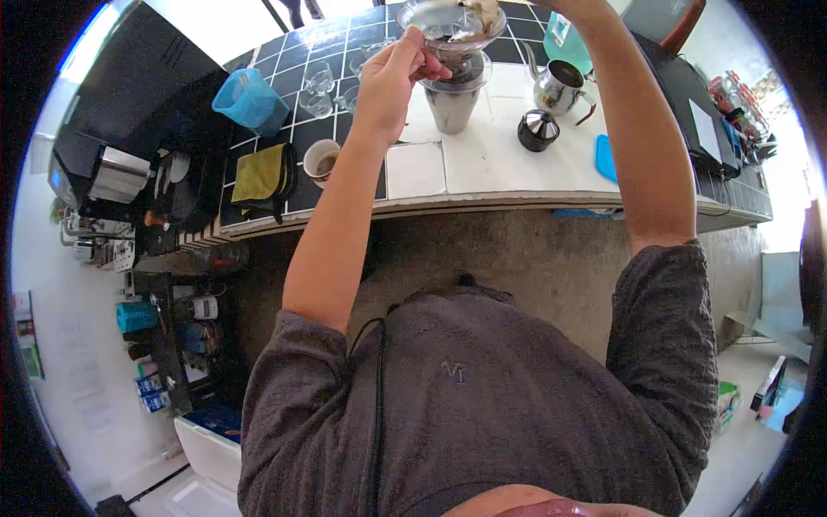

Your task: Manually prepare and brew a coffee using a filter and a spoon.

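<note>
My left hand (404,71) grips a clear coffee dripper (446,29) at its side, high over the counter. A paper filter (481,16) with dark grounds shows inside the dripper. Below it stands a metal cup (452,110) with a clear, wide-rimmed piece on top; whether the dripper touches it I cannot tell. My right hand (562,3) is mostly cut off at the top edge, so its fingers are hidden. A steel gooseneck kettle (557,87) and a small black and silver lid-like part (538,131) stand to the right of the cup.
On the black tiles at left are a blue bin (249,103), glass cups (316,90), a folded yellow cloth (260,174) and a white mug (321,161) with brown residue. At right lie a blue flat object (606,158) and a laptop-like black device (711,142). The counter's edge (517,197) runs before me.
</note>
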{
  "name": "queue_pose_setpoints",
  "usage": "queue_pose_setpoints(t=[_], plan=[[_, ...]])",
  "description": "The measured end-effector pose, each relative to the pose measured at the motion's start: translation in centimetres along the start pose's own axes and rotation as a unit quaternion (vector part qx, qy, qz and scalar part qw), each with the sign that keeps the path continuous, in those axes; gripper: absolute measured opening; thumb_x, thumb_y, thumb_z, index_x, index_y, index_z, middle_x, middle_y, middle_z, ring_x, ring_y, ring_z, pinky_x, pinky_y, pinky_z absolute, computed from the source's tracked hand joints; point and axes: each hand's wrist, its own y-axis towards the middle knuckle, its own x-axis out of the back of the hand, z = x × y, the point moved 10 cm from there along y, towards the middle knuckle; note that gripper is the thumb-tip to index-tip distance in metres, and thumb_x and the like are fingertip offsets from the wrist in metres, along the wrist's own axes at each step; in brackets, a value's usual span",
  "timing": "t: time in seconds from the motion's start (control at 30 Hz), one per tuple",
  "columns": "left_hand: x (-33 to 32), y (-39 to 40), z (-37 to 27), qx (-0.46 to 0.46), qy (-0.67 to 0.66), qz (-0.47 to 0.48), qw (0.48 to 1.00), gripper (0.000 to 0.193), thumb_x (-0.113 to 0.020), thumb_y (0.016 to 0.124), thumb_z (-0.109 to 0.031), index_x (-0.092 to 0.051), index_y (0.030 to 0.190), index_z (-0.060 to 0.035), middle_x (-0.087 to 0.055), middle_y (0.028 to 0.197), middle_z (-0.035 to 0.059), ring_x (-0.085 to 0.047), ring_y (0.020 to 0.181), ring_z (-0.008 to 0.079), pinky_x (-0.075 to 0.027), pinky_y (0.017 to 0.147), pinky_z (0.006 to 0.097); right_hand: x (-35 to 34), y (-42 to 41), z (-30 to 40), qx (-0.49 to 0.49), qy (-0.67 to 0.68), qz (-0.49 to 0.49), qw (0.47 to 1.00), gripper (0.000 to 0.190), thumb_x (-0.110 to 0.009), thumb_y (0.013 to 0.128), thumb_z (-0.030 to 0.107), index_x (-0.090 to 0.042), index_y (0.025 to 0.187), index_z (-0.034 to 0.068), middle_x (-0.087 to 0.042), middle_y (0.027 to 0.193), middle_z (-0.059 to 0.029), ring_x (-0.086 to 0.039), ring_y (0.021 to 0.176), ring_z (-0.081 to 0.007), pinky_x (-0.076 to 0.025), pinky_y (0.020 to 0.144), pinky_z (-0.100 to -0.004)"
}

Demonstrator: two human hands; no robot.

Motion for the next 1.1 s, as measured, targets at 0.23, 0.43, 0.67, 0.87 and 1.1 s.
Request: queue_pose_setpoints(t=[0.23,0.43,0.67,0.87,1.1], plan=[[0.0,-0.2,0.2,0.004,0.025,-0.013,1.000,0.042,-0.050,0.096,-0.037,-0.057,0.071,-0.0042,-0.052,0.067,0.0035,-0.058,0.069,0.0173,-0.048,0.072,0.0327,-1.3,-0.6,0.6,0.021,0.001,0.089,0.996,0.026,-0.067,0.074,0.020,-0.064,0.084,-0.005,-0.066,0.076,-0.0200,-0.065,0.070,-0.0265,-0.050,0.065,-0.0339],[0.6,-0.4,0.0,0.018,0.020,-0.014,1.000,0.055,-0.033,0.099,-0.047,-0.038,0.061,-0.0082,-0.051,0.067,0.0085,-0.058,0.071,0.0246,-0.044,0.077,0.0379,-2.2,-0.9,3.0,0.066,0.061,0.160,0.983,0.023,-0.065,0.076,0.016,-0.063,0.086,-0.005,-0.066,0.076,-0.0187,-0.065,0.070,-0.0258,-0.050,0.063,-0.0344],[0.3,-0.5,0.2,0.041,-0.007,-0.023,0.999,0.057,-0.028,0.100,-0.049,-0.039,0.063,-0.0072,-0.051,0.069,0.0102,-0.057,0.074,0.0256,-0.043,0.079,0.0379,-6.2,-1.6,4.5,0.166,0.045,0.294,0.940,0.021,-0.061,0.079,0.011,-0.063,0.094,-0.002,-0.066,0.083,-0.0190,-0.066,0.077,-0.0289,-0.051,0.069,-0.0357],[0.0,-0.3,0.2,0.036,-0.030,-0.002,0.999,0.057,-0.027,0.100,-0.050,-0.042,0.066,-0.0057,-0.052,0.071,0.0109,-0.057,0.076,0.0244,-0.044,0.081,0.0361,-8.3,-2.2,5.2,0.149,0.064,0.369,0.915,0.020,-0.059,0.083,0.017,-0.064,0.092,0.000,-0.067,0.082,-0.0165,-0.065,0.078,-0.0274,-0.051,0.071,-0.0353],[0.0,-0.1,0.9,0.050,-0.025,-0.002,0.998,0.059,-0.027,0.100,-0.050,-0.047,0.070,-0.0037,-0.051,0.071,0.0080,-0.057,0.077,0.0209,-0.044,0.082,0.0347,-9.9,-2.7,4.9,0.059,0.081,0.439,0.893,0.021,-0.056,0.085,0.020,-0.065,0.084,0.000,-0.065,0.077,-0.0150,-0.063,0.072,-0.0258,-0.049,0.069,-0.0347]])
